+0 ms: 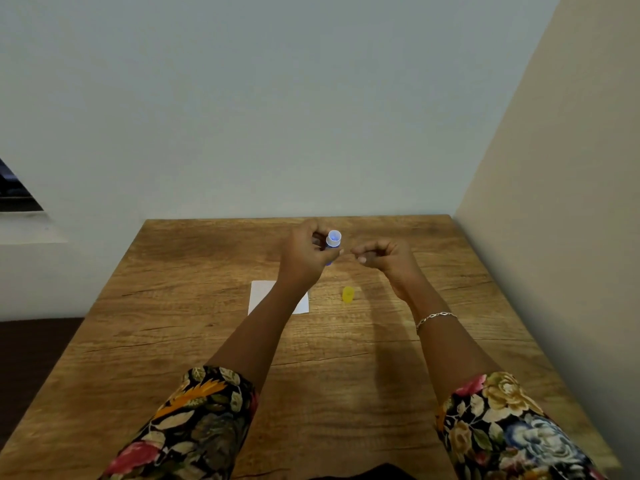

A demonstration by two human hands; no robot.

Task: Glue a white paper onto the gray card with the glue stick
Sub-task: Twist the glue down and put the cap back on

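My left hand (304,252) grips a blue glue stick (333,241), held above the table with its uncapped white end tilted towards the camera. My right hand (382,258) hovers just to the right of the stick, fingers curled, with nothing visible in it. A white paper (261,294) lies flat on the wooden table (194,323) under my left forearm, which covers its middle. The yellow cap (348,294) of the glue stick stands on the table to the right of the paper. No gray card is visible.
Walls close off the table at its far edge and along its right side (554,202). The table's left edge drops to a dark floor (31,358). Floral sleeves cover both forearms near the front edge.
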